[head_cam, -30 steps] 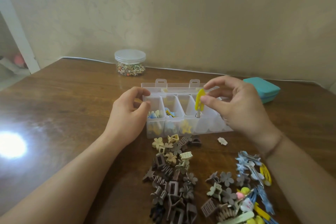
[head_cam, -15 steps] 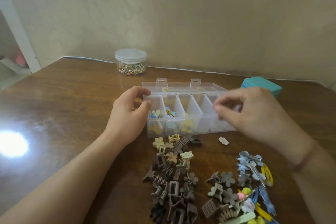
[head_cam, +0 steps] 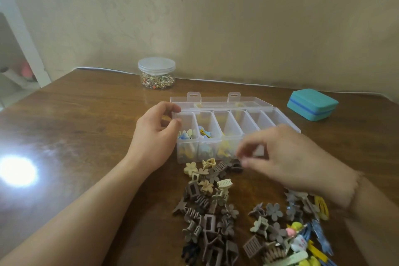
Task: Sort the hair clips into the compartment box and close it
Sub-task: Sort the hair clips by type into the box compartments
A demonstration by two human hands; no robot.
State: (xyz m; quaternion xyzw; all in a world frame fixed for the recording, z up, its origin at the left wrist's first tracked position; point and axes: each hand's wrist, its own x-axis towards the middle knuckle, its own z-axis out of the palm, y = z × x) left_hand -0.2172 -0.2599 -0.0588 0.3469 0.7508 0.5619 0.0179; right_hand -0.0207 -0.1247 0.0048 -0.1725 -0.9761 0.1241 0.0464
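The clear compartment box (head_cam: 231, 136) stands open mid-table, its lid (head_cam: 216, 101) lying flat behind it. The three leftmost compartments hold blue and yellow clips (head_cam: 223, 151); those to the right look bare. My left hand (head_cam: 155, 136) grips the box's left end, thumb on the front and fingers over the corner. My right hand (head_cam: 291, 157), blurred, hovers in front of the box, thumb and forefinger slightly apart with nothing seen between them. A pile of brown and beige claw clips (head_cam: 207, 211) lies in front of the box. Grey flower clips and colourful snap clips (head_cam: 302, 233) lie to its right.
A lidded clear jar of small beads (head_cam: 157, 73) stands at the back near the wall. A teal case (head_cam: 312, 107) sits at the back right. A bright glare (head_cam: 17, 170) marks the brown table on the left.
My right hand held a yellow clip over the box a second ago; it let go and has drawn back and down toward the piles. My left hand has stayed on the box.
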